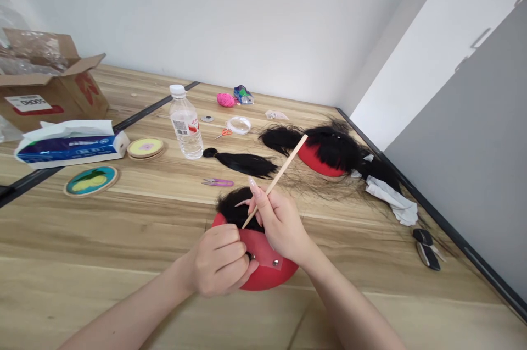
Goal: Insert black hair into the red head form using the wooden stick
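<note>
A red dome-shaped form (269, 279) lies on the table in front of me, with black hair (230, 204) on its far side. Across its near side is a patch of sheer mesh (263, 245), held by round-headed pins. My right hand (282, 223) grips a slim wooden stick (288, 162) slantwise, its lower tip down at the mesh edge by the hair. Closed against the form's left side is my left hand (224, 259); a small dark bit shows at its fingers, but what they pinch is hidden.
Beyond are a tied black hair bundle (247, 164), purple thread snips (218, 182), a water bottle (187, 127) and orange scissors (224, 133). A second red form (319, 160) with hair sits right. Tissues (74, 146), embroidery hoops (91, 181) and a cardboard box (61, 94) stand left.
</note>
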Motion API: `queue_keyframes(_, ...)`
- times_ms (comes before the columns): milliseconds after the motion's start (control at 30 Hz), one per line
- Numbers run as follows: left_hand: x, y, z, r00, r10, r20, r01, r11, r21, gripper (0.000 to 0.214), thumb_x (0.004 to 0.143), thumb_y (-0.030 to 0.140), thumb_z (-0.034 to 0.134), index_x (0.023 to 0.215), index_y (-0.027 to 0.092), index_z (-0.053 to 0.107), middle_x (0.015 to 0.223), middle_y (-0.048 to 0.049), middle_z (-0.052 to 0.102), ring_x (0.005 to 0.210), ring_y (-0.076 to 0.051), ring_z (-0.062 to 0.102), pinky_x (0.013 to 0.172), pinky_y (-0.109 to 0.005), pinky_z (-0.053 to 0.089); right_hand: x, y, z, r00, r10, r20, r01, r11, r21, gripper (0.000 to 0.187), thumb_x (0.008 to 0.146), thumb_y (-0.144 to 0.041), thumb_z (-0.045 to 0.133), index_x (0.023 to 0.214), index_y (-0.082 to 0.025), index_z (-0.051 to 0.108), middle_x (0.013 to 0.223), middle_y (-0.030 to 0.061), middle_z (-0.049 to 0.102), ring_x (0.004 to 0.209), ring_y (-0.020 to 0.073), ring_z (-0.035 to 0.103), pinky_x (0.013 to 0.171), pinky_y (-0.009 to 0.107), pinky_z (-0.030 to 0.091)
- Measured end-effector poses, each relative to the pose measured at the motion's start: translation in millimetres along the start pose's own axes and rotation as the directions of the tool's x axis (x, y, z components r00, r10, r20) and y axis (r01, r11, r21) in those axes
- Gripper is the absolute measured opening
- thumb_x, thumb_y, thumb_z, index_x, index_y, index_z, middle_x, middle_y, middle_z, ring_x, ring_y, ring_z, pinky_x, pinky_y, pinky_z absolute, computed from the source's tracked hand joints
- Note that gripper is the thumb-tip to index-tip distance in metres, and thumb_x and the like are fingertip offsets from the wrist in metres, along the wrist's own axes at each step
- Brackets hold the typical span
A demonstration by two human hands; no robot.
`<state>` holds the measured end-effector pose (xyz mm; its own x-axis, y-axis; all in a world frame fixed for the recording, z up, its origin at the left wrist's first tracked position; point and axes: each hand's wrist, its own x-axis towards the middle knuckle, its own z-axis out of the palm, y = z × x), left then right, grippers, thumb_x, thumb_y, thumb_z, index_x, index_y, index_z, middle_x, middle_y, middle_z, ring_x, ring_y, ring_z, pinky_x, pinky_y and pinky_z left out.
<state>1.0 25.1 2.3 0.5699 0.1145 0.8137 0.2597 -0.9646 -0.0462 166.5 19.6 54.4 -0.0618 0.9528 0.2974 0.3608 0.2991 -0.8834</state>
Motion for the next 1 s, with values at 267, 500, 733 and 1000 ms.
queue_keyframes(267, 5.6, 2.0, -0.5, 0.997, 0.071, -0.042, -0.072, 0.997, -0.020, 0.027, 0.082, 0.003, 0.058, 0.061, 0.018, 0.049, 0.059, 0.0001, 0.053, 0.056, -0.015, 0.048, 0.055, -0.030, 0.048, -0.7, -1.5, -0.3, 0.999, 0.036, -0.011, -0.035, 0.999, 0.035, 0.045, 0.100, -0.047, 0.045, 0.064, -0.021, 0.055, 0.054, -0.0033, 0.050, 0.052, 0.0109, 0.048, 0.057, 0.024, 0.041)
queue_keyframes(500, 5.0, 1.1, -0.5, 0.995, 0.082, -0.050, -0.082, 0.997, -0.004, 0.028, 0.079, 0.004, 0.064, 0.062, 0.019, 0.048, 0.059, 0.0014, 0.053, 0.055, -0.014, 0.050, 0.057, -0.030, 0.050, 0.2, -2.3, -0.1, 0.996, 0.080, -0.024, -0.078, 0.994, 0.071, 0.047, 0.098, -0.050, 0.047, 0.062, -0.020, 0.056, 0.053, -0.0040, 0.048, 0.051, 0.0106, 0.046, 0.055, 0.024, 0.042)
queue_keyframes(733, 9.0, 2.3, -2.2, 0.997, 0.070, -0.045, -0.072, 0.997, -0.025, 0.026, 0.081, 0.002, 0.055, 0.063, 0.019, 0.048, 0.058, 0.0002, 0.052, 0.056, -0.015, 0.049, 0.054, -0.030, 0.050, 0.7, 0.4, 1.3, 0.994, 0.100, -0.038, -0.094, 0.987, 0.128, 0.046, 0.098, -0.049, 0.048, 0.063, -0.020, 0.056, 0.053, -0.0045, 0.044, 0.050, 0.0106, 0.043, 0.062, 0.025, 0.046)
queue_keyframes(1000, 8.1, 3.7, -6.9, 0.997, 0.058, -0.056, -0.059, 0.998, -0.021, 0.023, 0.083, 0.005, 0.055, 0.065, 0.018, 0.052, 0.058, -0.0008, 0.057, 0.057, -0.015, 0.053, 0.054, -0.031, 0.057, -1.4, 9.3, 1.2, 0.995, 0.096, 0.026, -0.099, 0.960, 0.262, 0.049, 0.100, -0.054, 0.042, 0.068, -0.019, 0.057, 0.047, -0.0062, 0.041, 0.045, 0.0090, 0.041, 0.052, 0.023, 0.039)
